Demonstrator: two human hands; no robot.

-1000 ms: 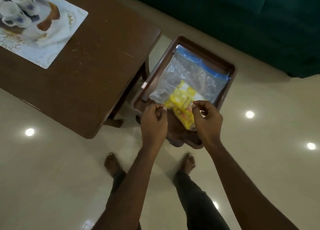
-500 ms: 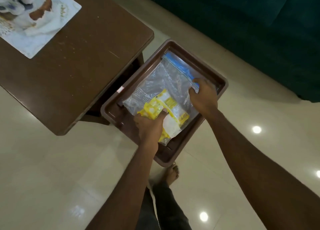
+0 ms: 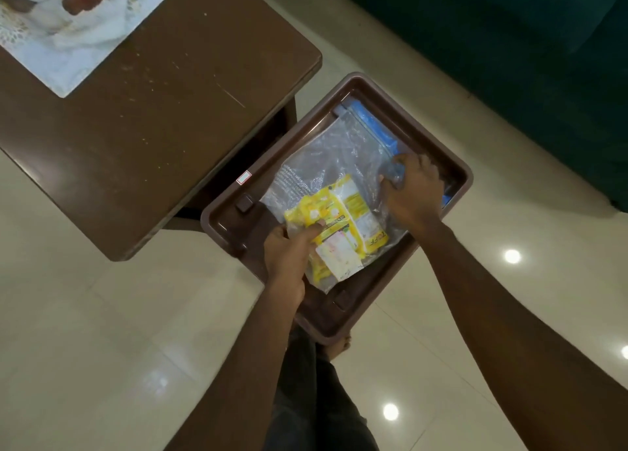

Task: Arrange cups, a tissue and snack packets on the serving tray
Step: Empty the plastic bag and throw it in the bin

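2 hands grip the clear zip bag of yellow snack packets lying in the brown serving tray (left hand pinching its near corner, right hand bunching film by the blue seal), where slick film could slip free, the table edge crowding the left and floor open right.

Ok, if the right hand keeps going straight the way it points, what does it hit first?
Likely the blue zip strip of the clear bag the right hand holds, then the tray's far rim; depth is unclear.
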